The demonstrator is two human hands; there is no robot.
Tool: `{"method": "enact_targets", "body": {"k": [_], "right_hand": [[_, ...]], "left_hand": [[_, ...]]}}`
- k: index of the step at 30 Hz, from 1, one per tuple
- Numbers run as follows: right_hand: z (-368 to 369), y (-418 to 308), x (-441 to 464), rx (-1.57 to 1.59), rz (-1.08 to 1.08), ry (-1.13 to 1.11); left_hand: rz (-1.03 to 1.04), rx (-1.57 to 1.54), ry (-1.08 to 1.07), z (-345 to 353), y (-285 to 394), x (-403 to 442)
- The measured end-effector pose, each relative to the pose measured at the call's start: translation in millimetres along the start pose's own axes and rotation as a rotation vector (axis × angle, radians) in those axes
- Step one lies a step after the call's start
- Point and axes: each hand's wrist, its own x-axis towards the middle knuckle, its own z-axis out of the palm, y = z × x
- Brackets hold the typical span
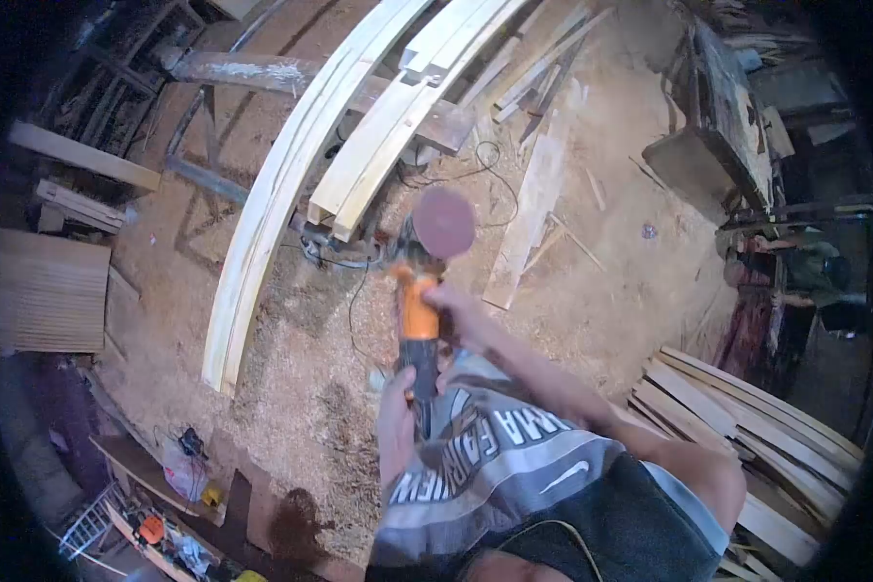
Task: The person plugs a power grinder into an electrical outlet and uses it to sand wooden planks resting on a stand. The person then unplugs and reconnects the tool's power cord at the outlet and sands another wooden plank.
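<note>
An orange and black power tool (418, 315) with a round reddish disc (443, 222) at its top is held upright in front of the body. My right hand (456, 308) grips its orange upper part. Lower down, my left hand (396, 403) is wrapped round the dark rear end. The disc faces the camera and touches no wood. Beyond and to the left of it lie pale boards, a long curved one (286, 184) and a shorter pair (369, 155).
Shavings cover the floor (310, 427). A plank (533, 213) and thin cable lie ahead. Stacked boards (747, 436) are at the right, a wooden table (713, 126) at the upper right, a slatted panel (44, 291) at the left. Another person (815, 267) is at the far right.
</note>
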Motion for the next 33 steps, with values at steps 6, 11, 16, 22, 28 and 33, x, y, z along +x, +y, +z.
{"method": "enact_targets", "body": {"k": [6,11,16,22,28,33], "right_hand": [[-47,-86,-2,0.274,-0.291,0.034],[-51,-150,-11,0.088,-0.495,0.368],[-52,-186,-9,0.012,-0.635,0.459],[-51,-211,3,0.036,-0.675,0.496],[-107,-277,79,-0.147,-0.611,0.692],[-161,-363,87,-0.026,-0.59,0.474]], "left_hand": [[-0.463,-0.164,-0.366,89,5,59],[-0.013,0.623,-0.372,107,19,102],[0.028,0.816,-0.417,146,33,133],[0.021,0.81,-0.442,152,31,168],[0.123,1.155,-0.608,182,74,283],[0.44,1.296,0.115,237,180,380]]}}
